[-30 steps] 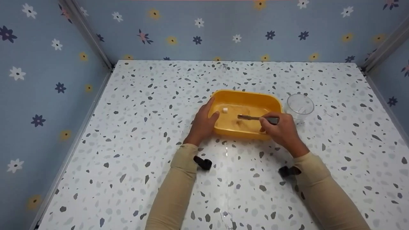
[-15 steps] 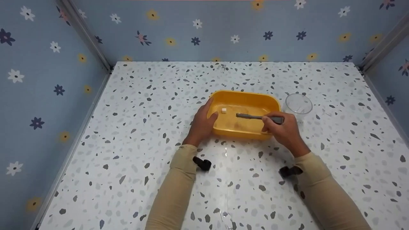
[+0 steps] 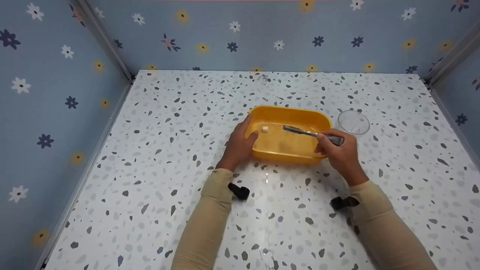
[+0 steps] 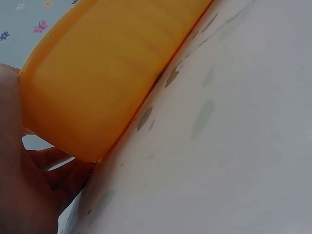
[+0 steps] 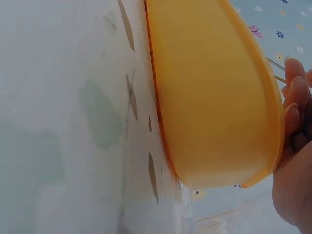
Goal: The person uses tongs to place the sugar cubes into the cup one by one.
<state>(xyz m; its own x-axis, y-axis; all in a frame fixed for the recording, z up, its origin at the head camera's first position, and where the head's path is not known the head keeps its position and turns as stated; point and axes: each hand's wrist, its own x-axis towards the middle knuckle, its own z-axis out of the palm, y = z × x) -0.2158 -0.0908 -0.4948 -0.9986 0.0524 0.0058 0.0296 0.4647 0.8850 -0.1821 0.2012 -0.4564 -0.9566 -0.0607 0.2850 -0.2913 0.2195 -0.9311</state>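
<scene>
A yellow plastic tub (image 3: pixel 287 155) stands on the speckled table, and a small white cube (image 3: pixel 265 129) lies in its left part. My left hand (image 3: pixel 240 144) grips the tub's left end, thumb over the rim and fingers along the outside. In the left wrist view, fingers (image 4: pixel 53 158) reach round the tub's corner. My right hand (image 3: pixel 341 153) holds metal tongs (image 3: pixel 302 131) over the tub's right side, tips pointing left, to the right of the cube. Two thin arms of the tongs (image 5: pixel 276 63) show in the right wrist view; their tips are hidden there behind the tub.
A clear glass (image 3: pixel 353 122) stands just right of the tub, close to my right hand. Flower-patterned panels (image 3: pixel 255 33) rise behind the table (image 3: pixel 168 112) and on both sides.
My right hand and the tongs have moved slightly right, and the tips have shifted away from the cube toward the tub's far wall. My left hand, the tub and the cube stay put.
</scene>
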